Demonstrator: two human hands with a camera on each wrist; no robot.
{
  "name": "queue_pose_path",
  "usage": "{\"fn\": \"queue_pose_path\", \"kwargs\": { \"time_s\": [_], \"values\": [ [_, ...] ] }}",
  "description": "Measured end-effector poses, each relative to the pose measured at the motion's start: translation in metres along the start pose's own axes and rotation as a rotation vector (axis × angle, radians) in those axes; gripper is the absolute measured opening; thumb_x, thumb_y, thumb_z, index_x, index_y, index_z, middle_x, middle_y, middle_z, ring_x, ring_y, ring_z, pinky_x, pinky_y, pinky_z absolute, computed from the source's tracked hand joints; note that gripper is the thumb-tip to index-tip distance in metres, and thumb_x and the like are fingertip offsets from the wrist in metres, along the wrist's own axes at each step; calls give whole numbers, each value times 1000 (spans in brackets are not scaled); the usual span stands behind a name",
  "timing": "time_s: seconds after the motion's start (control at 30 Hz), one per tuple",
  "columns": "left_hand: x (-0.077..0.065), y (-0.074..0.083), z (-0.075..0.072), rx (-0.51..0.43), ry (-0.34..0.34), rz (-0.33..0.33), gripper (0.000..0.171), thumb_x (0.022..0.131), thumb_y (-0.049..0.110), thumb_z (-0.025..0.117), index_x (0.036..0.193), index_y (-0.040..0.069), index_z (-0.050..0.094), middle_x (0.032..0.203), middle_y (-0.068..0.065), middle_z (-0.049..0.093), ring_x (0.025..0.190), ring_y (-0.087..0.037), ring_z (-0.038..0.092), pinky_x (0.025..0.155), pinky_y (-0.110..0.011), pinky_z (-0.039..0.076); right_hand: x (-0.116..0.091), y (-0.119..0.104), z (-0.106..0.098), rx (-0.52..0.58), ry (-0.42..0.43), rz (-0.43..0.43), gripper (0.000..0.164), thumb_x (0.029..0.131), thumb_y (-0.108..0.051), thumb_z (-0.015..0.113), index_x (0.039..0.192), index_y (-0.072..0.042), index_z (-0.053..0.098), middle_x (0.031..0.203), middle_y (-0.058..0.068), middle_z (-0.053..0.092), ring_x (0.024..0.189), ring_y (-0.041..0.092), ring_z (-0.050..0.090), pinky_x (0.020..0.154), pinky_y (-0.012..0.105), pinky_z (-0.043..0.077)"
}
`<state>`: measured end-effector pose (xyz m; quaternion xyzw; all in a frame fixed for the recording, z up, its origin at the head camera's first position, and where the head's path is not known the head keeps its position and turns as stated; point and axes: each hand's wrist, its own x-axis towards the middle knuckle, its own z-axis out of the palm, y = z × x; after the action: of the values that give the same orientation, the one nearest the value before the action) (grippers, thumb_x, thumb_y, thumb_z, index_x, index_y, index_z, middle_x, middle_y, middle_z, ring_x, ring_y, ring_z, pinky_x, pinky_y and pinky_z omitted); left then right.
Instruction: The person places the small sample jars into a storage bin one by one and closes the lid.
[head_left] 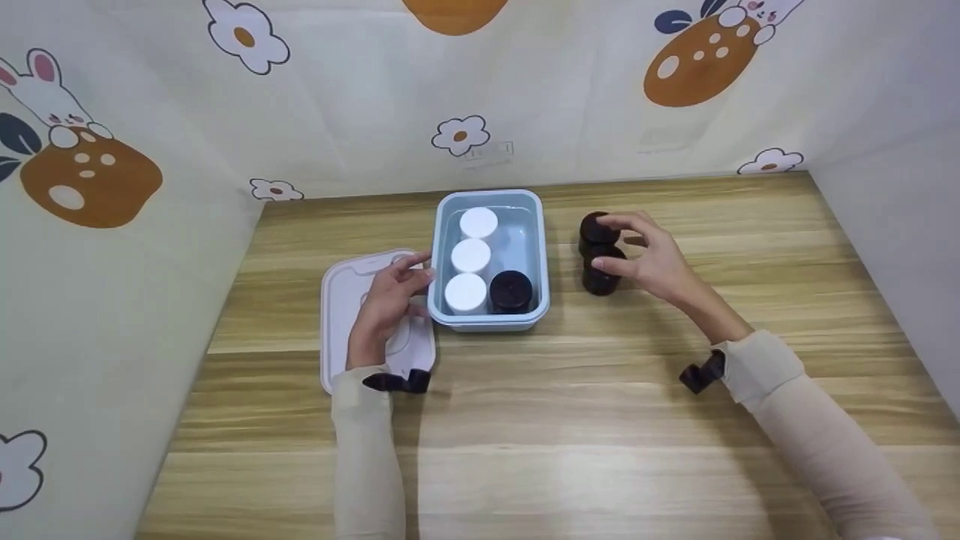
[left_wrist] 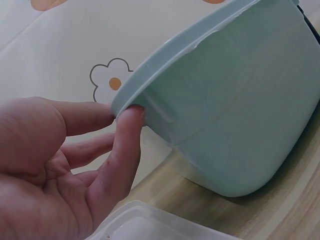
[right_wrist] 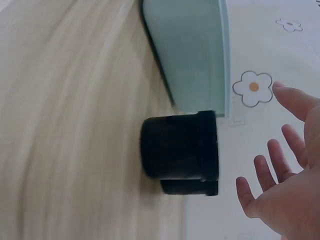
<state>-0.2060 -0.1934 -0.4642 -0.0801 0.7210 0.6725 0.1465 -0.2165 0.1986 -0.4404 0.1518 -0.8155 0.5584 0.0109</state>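
A light blue plastic box (head_left: 545, 259) stands mid-table. In it, three white-topped jars (head_left: 470, 256) line the left side and one black jar (head_left: 511, 292) sits at the near right. My left hand (head_left: 386, 300) holds the box's left rim; in the left wrist view its thumb meets the rim and a finger (left_wrist: 129, 132) lies just under it. Right of the box, two more black jars (right_wrist: 175, 147) stand close together, one behind the other. My right hand (head_left: 656, 262) hovers over them with fingers spread, and the right wrist view shows a gap between its fingertips and the jars.
A whitish lid (head_left: 339, 322) lies flat on the wooden table (head_left: 562, 450), left of the box and partly under my left hand. Behind the table hangs a patterned sheet (head_left: 360, 112), with pale walls at both sides. Both wrists wear small black cameras (head_left: 701, 373).
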Motion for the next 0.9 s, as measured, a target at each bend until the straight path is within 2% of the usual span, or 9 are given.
{"fn": "queue_pose_path", "kwargs": {
  "time_s": [0.27,0.4,0.57,0.77,0.9],
  "values": [
    [-1,1,1,16,6,-13,46,101,20,61,145,16,52,122,-11,64,94,-15,70,54,-25,58,-10,25,-7,42,-2,128,65,82,-8,82,140,-3,53,139,18,49,130,28,48,110,45,44],
    [0,1,1,10,6,-6,46,100,18,62,145,14,53,122,-12,65,93,-15,71,54,-25,60,-12,35,-6,38,-27,163,69,81,-8,83,142,-2,50,141,18,50,129,28,49,105,31,49],
    [-1,1,1,1,2,-4,47,100,19,62,145,13,52,121,-12,65,91,-14,71,52,-24,58,-12,42,-6,48,-51,204,70,81,-4,82,141,1,47,142,19,49,130,31,50,96,13,49],
    [-1,1,1,7,3,-13,47,100,19,62,146,14,51,125,-14,64,92,-14,71,53,-24,58,-11,45,-7,41,-85,235,72,79,-3,83,141,1,45,140,21,51,129,34,52,91,12,50],
    [0,0,1,-2,0,-10,48,100,19,62,146,13,51,125,-14,64,92,-14,71,53,-24,59,-12,46,-6,34,-109,233,74,79,-2,83,141,2,44,139,21,52,126,28,54,90,14,52]
  ]
}}
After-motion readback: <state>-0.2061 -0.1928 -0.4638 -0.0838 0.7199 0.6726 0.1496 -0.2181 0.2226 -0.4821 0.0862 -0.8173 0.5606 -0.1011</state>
